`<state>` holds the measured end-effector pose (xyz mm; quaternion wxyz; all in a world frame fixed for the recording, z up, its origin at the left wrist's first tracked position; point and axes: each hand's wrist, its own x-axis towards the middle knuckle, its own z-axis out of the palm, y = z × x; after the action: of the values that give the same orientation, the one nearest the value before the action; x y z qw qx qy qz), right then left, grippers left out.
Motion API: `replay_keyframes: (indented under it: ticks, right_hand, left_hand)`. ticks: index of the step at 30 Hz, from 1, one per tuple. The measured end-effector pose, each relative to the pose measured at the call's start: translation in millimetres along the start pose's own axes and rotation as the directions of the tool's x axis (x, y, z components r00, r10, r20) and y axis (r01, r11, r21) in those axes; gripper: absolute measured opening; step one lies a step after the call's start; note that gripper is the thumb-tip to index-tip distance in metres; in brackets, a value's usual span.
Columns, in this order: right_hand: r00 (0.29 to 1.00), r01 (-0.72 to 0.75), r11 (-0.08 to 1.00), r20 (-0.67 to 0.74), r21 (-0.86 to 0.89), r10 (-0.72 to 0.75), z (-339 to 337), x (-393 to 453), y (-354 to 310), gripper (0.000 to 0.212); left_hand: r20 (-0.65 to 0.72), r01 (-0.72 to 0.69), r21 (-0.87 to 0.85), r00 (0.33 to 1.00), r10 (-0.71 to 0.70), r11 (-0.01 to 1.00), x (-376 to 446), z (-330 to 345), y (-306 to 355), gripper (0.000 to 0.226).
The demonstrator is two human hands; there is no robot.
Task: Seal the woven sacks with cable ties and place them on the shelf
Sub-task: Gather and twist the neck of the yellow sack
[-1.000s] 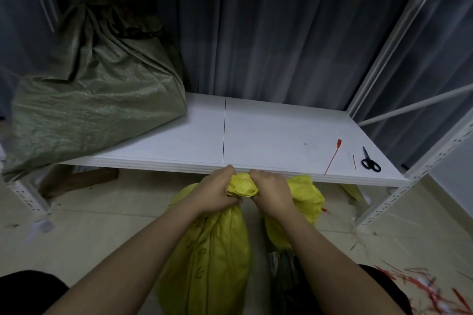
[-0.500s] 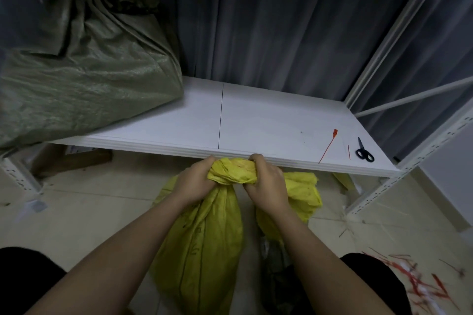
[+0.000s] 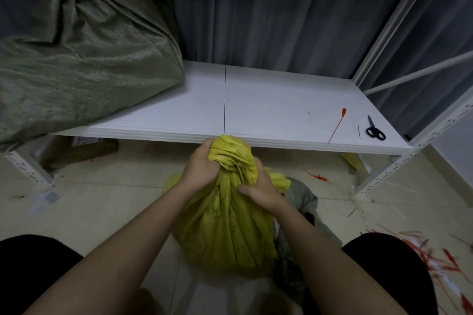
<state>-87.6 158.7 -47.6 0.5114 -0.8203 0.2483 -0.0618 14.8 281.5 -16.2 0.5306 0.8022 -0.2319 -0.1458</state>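
Observation:
A yellow woven sack stands on the floor between my knees, its mouth bunched into a neck just below the shelf's front edge. My left hand grips the bunched neck from the left. My right hand grips it from the right, slightly lower. A red cable tie lies on the white shelf board at the right. A large green woven sack lies on the shelf's left end.
Black scissors lie on the shelf's right corner beside a short red offcut. A grey-green sack lies on the floor behind the yellow one. Red tie scraps litter the floor at the right. White shelf uprights stand at both sides.
The sack's mouth has been gathered tighter into one neck. My right hand has slid lower on it, and the view has tilted down and closer.

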Motion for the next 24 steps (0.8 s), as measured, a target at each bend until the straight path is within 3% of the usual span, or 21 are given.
replay_keyframes:
  ticks: [3, 7, 10, 12, 15, 17, 21, 24]
  right_hand:
    - [1.0, -0.024, 0.998, -0.012, -0.056, 0.024, -8, 5, 2, 0.081]
    - [0.993, -0.018, 1.0, -0.118, -0.024, 0.015, -25, 4, -6, 0.037]
    - [0.972, -0.011, 0.997, -0.237, -0.073, -0.007, -25, 0, -8, 0.033]
    - [0.967, 0.011, 1.0, -0.256, -0.015, -0.015, -20, -5, -12, 0.03]
    - [0.989, -0.011, 0.956, -0.137, 0.292, 0.053, -12, -18, -21, 0.051]
    - [1.0, -0.018, 0.947, -0.012, 0.321, 0.023, -5, -20, -18, 0.076]
    - [0.998, 0.049, 0.986, 0.051, -0.162, -0.042, 9, -10, -3, 0.127]
    - [0.998, 0.063, 0.906, 0.048, -0.419, -0.048, 7, -1, -2, 0.132]
  left_hand:
    - [0.003, -0.016, -0.006, 1.0, 0.016, 1.0, 1, -4, -1, 0.036]
    - [0.015, -0.007, 0.003, 1.0, 0.007, 1.0, -2, 0, 3, 0.031]
    - [0.034, 0.011, 0.026, 0.999, -0.012, 1.0, -5, 4, 9, 0.031]
    - [0.05, 0.016, 0.034, 0.999, -0.018, 0.999, -7, 6, 14, 0.031]
    - [0.107, 0.034, 0.06, 0.993, -0.04, 0.998, -10, 8, 20, 0.033]
    - [0.158, 0.053, 0.084, 0.985, -0.066, 0.995, -11, 9, 22, 0.04]
    - [0.281, 0.049, 0.141, 0.956, -0.087, 0.989, -8, 8, 27, 0.068]
    - [0.354, 0.046, 0.272, 0.924, -0.144, 0.961, -1, 15, 31, 0.073]
